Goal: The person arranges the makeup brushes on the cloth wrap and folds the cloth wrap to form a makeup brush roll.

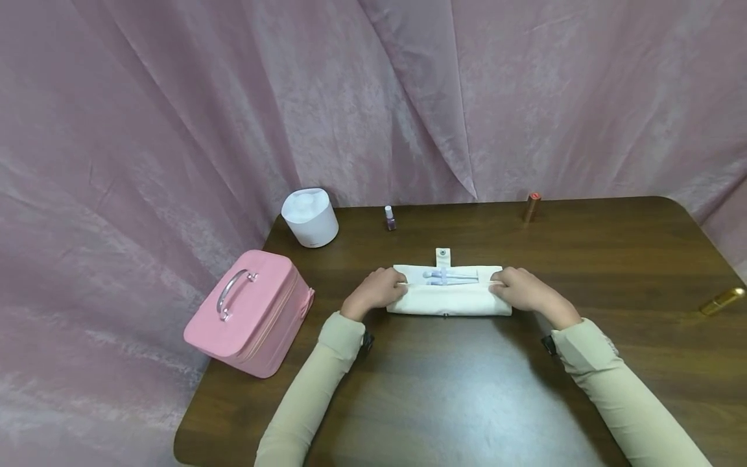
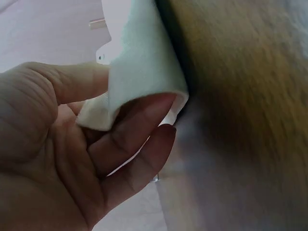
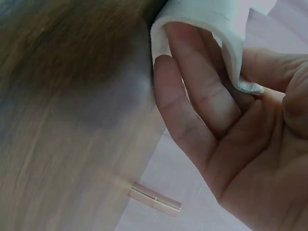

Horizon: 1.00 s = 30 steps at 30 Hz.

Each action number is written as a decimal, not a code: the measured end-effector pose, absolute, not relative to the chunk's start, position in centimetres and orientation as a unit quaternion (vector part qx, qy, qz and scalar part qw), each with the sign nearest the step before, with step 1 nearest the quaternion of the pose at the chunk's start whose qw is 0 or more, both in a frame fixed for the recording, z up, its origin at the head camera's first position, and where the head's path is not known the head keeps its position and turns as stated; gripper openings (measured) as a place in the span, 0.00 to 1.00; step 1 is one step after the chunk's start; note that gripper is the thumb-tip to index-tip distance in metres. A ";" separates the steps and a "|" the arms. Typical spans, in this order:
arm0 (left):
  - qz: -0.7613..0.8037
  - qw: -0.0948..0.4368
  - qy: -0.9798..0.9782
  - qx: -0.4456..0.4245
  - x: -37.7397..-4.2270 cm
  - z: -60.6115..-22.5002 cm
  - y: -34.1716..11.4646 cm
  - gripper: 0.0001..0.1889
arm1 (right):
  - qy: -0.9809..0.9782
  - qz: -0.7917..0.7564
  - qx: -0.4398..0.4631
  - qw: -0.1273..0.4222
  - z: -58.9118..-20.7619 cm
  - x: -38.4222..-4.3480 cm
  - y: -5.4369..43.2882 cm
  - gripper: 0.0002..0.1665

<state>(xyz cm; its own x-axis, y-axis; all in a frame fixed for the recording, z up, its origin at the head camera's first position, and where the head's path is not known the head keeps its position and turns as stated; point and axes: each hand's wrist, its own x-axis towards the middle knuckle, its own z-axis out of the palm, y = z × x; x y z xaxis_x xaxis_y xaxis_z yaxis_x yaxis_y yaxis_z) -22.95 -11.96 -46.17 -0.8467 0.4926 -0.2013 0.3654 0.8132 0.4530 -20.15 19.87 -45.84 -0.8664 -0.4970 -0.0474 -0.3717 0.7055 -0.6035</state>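
Note:
A white felt-like brush roll (image 1: 449, 302) lies on the table in front of me, folded over along its near side. Several slim makeup brushes (image 1: 458, 277) with pale handles show in its upper part, under a pale band. A strap with a snap (image 1: 443, 257) sticks out from the far edge. My left hand (image 1: 375, 290) pinches the left end of the fold between thumb and fingers. At the right end, my right hand (image 1: 522, 289) grips it the same way. Both wrist views show fingers tucked inside the curled cloth (image 2: 144, 62), with the thumb outside.
On the left stands a pink vanity case (image 1: 251, 311) with a silver handle. Behind it are a white round container (image 1: 310, 218) and a small nail polish bottle (image 1: 390, 218). A coppery tube (image 1: 532, 207) stands at the back right; a gold tube (image 1: 722, 301) is far right.

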 end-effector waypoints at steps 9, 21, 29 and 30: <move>0.091 0.101 0.970 0.203 -22.2 -45.1 -10.1 0.12 | 0.927 -0.284 -0.220 0.111 -46.0 -20.5 19.6 0.12; 0.093 0.104 0.918 0.371 -19.6 -45.4 -8.2 0.18 | 0.953 -0.237 -0.188 0.008 -43.8 -18.5 18.2 0.15; 0.105 0.089 0.922 0.362 -19.5 -45.8 -8.1 0.20 | 0.940 -0.165 -0.297 -0.027 -45.0 -16.3 14.2 0.19; 0.106 0.089 0.922 0.361 -19.5 -45.8 -8.1 0.20 | 0.941 -0.156 -0.298 -0.022 -45.5 -16.2 14.0 0.19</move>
<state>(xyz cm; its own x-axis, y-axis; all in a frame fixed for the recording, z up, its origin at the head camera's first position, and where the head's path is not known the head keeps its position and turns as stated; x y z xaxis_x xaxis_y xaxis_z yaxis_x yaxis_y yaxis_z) -19.52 -8.08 -45.84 -0.7238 0.6844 -0.0876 0.6469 0.7173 0.2590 -16.24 14.00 -45.51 -0.8209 -0.5549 0.1350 -0.5688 0.7731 -0.2806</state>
